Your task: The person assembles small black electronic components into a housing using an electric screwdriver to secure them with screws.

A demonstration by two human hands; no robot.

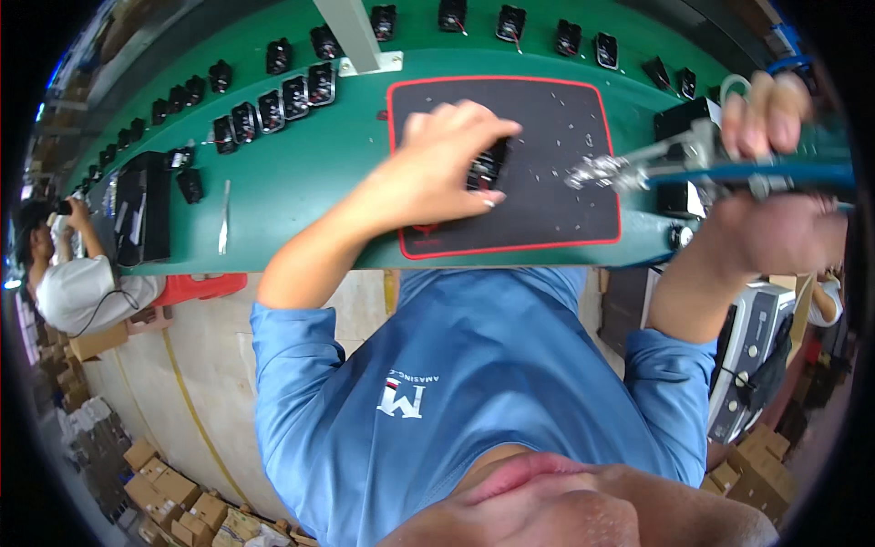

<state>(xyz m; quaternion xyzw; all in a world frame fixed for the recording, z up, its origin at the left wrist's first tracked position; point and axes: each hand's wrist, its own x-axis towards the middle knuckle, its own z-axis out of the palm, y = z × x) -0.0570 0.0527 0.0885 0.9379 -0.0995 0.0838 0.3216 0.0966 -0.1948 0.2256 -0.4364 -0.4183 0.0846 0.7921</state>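
Grn bench, blk mat, L hand gripping boxy part, R hand gripping crinkly-tipped tool

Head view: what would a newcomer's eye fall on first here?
Probably the red-edged black mat at the middle of the green table, where the left hand has its fingers and thumb around a small black part. At the right, the right hand is beside a blue and silver tool, too blurred to judge the grip. Rows of similar black parts line the table's far side.
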